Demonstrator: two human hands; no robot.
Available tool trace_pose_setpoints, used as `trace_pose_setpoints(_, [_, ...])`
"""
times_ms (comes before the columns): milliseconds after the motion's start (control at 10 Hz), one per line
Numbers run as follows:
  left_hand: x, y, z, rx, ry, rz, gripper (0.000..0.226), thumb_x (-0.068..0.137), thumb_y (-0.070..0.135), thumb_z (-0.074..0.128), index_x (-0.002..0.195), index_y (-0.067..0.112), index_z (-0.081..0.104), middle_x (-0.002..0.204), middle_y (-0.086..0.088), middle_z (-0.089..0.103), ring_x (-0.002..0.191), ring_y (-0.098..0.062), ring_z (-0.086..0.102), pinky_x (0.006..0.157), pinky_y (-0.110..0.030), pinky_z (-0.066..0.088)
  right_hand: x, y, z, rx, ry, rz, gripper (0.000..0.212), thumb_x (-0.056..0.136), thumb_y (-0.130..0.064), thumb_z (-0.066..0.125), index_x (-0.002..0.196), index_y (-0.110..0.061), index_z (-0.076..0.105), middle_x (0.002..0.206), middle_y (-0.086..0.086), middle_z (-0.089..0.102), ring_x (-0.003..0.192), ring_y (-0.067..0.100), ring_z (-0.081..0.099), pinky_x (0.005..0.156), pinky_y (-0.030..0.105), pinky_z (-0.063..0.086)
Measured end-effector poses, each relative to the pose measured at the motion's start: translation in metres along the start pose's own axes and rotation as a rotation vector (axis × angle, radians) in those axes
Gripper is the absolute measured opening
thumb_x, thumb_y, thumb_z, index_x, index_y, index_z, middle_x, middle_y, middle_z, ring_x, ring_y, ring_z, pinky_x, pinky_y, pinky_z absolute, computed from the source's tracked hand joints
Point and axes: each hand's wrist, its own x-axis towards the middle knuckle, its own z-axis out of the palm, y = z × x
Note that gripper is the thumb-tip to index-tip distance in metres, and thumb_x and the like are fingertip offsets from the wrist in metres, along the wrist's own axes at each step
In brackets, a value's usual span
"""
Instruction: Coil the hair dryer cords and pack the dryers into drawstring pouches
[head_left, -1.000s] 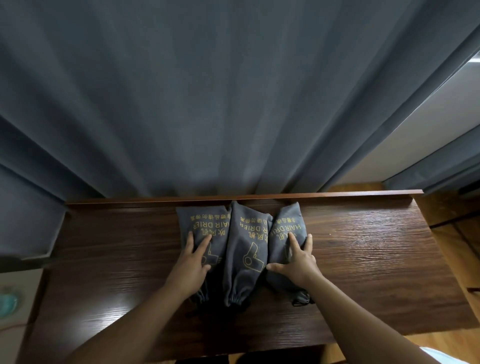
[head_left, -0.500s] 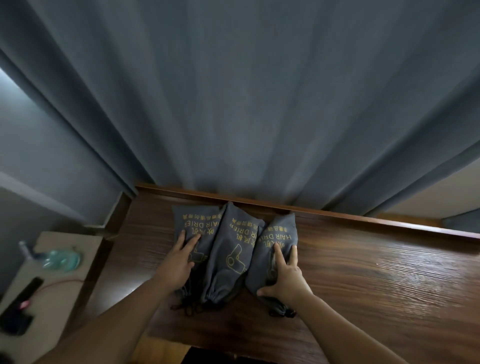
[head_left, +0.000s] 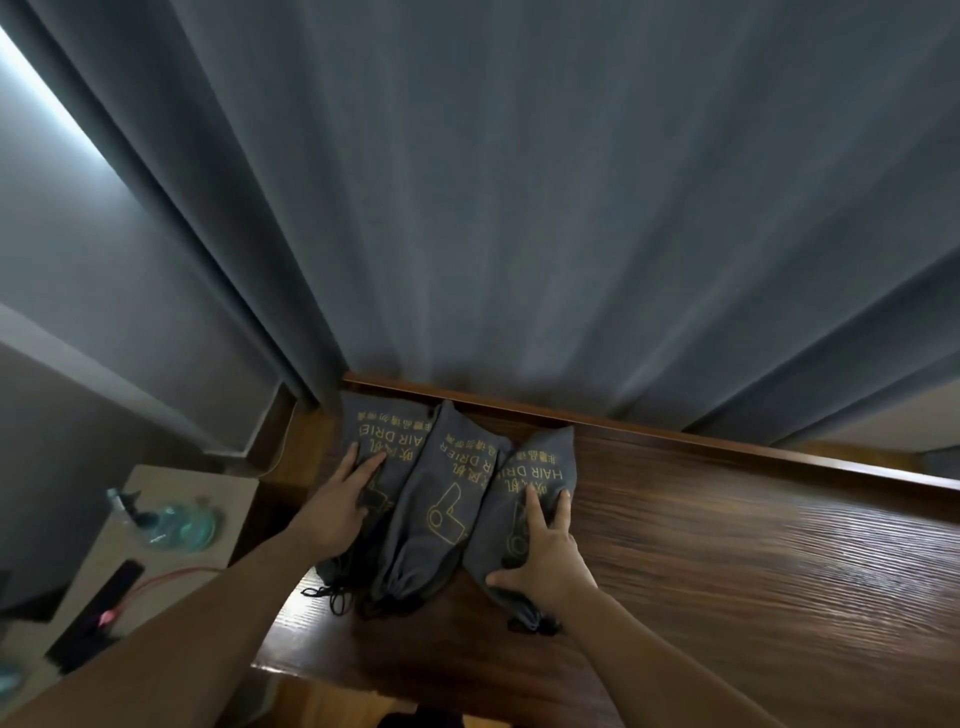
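I have my right hand (head_left: 545, 556) and left hand (head_left: 340, 501) flat, fingers straight, on the outer two of three filled pouches (head_left: 447, 499), probably to square the row on the surface (head_left: 727, 571) against the curtain (head_left: 519, 208).

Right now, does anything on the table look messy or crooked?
Only a little. The three pouches lie side by side, but the middle pouch tilts and overlaps the left pouch. Loose black cords trail off the left pouch's end. Nothing looks spilled or broken.
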Motion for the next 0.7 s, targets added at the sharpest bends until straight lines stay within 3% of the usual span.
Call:
trace_pose_setpoints(400, [0.001, -0.013, -0.005, -0.024, 0.018, 0.027, 0.075, 0.097, 0.009, 0.052, 0.158, 0.036, 0.017, 0.168, -0.003, -0.007, 0.150, -0.033, 0.022, 0.116, -0.045, 0.036, -0.002, -0.018, 0.006, 0.036, 0.034, 0.056, 0.134, 0.067, -0.057, 0.086, 0.155, -0.045, -0.014, 0.161, 0.007, -0.033, 0.147, 0.038, 0.028, 0.113, 0.049, 0.042])
trace_pose_setpoints(600, [-0.012, 0.016, -0.001, -0.007, 0.089, -0.033, 0.062, 0.096, 0.019, 0.054, 0.153, 0.032, 0.032, 0.167, -0.011, 0.003, 0.150, -0.033, 0.021, 0.119, -0.044, 0.032, -0.015, -0.005, -0.007, 0.094, 0.130, 0.041, 0.090, 0.086, -0.054, 0.071, 0.158, -0.037, 0.018, 0.168, 0.003, -0.001, 0.144, 0.030, 0.036, 0.107, 0.042, 0.048])
trace_pose_setpoints(700, [-0.020, 0.042, 0.001, 0.118, 0.125, 0.002, 0.054, 0.099, 0.031, 0.052, 0.151, 0.031, 0.037, 0.166, -0.011, 0.013, 0.150, -0.032, 0.022, 0.119, -0.046, 0.029, -0.026, 0.000, -0.022, 0.075, 0.179, -0.038, 0.077, 0.091, -0.050, 0.067, 0.155, -0.031, 0.028, 0.160, 0.004, 0.029, 0.139, 0.027, 0.042, 0.107, 0.039, 0.047])
